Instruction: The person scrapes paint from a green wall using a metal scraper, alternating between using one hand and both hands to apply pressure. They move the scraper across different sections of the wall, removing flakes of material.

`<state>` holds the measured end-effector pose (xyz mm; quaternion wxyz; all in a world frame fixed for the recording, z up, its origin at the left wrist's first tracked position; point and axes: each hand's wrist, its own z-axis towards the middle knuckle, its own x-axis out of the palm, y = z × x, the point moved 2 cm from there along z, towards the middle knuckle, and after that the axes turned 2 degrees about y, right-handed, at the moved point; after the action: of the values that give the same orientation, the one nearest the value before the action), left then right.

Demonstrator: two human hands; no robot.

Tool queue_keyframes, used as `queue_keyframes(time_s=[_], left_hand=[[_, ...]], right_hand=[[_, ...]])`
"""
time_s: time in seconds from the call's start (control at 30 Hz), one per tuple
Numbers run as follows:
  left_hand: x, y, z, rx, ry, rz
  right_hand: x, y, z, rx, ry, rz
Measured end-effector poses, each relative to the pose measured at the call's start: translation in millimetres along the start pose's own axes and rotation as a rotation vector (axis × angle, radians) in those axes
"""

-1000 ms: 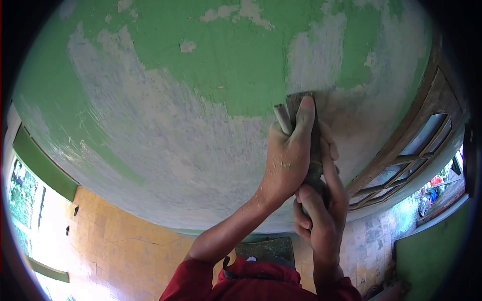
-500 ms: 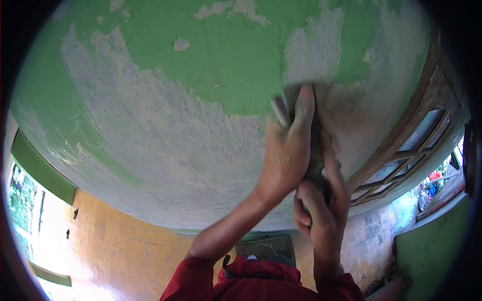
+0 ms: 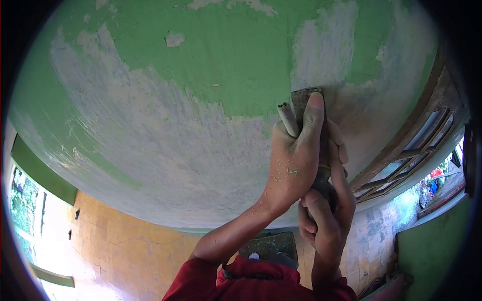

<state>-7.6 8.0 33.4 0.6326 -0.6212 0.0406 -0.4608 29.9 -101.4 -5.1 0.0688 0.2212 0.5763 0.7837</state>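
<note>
Both hands are on one tool, a scraper (image 3: 306, 97) with a flat, worn metal blade, its edge against the wall (image 3: 170, 145). My left hand (image 3: 296, 155) closes around the blade, thumb stretched along it near the edge. A cigarette (image 3: 287, 119) sticks up between the fingers of that hand. Lower down, my right hand (image 3: 326, 218) wraps the scraper's dark handle (image 3: 324, 183), largely hidden by the fingers. Green paint covers the upper wall, while pale grey scraped areas spread below and beside the blade. Paint flakes cling to my left hand and wrist.
A wooden-framed window (image 3: 427, 135) stands to the right of the wall. Below lie yellowish floor tiles (image 3: 135, 251) and a dark, speckled surface (image 3: 273, 246) near my feet. Bright daylight enters through an opening (image 3: 25, 200) at left. A green panel (image 3: 437, 251) is at lower right.
The blade and both hands were blurred by motion and now look sharp. They sit slightly further right and lower in view, and the wall's framing has shifted a little. Both grips stay the same.
</note>
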Motion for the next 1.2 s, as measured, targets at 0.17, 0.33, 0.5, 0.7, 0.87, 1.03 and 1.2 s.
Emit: queue_keyframes(time_s=[0.17,0.33,0.5,0.7,0.87,1.03,1.2], left_hand=[[-9.6,16.1,2.1,0.049,-0.024,0.081],[-2.7,3.8,2.3,0.026,0.037,0.072],[-56.0,44.5,-21.2,0.121,0.038,0.467],[-161.7,109.0,-99.8,0.151,0.052,0.841],[-412.7,307.0,-269.1,-0.270,0.090,1.750],[-497.2,371.5,-479.5,-1.016,-0.071,1.531],[-494.1,380.7,-458.2,-0.964,-0.082,1.521]], right_hand=[[-5.8,-11.6,-3.6,0.004,0.021,0.013],[1.7,-2.2,0.1,0.040,-0.077,-0.031],[-26.0,-43.2,2.2,0.045,0.062,-0.010],[-98.4,-111.6,-20.6,-0.270,-0.185,-0.526],[-164.7,-219.5,-113.3,0.014,-0.219,-0.895],[-182.3,-293.3,-205.5,0.419,-0.279,-0.812],[-296.7,-455.9,-346.3,0.752,-0.443,-0.883]])
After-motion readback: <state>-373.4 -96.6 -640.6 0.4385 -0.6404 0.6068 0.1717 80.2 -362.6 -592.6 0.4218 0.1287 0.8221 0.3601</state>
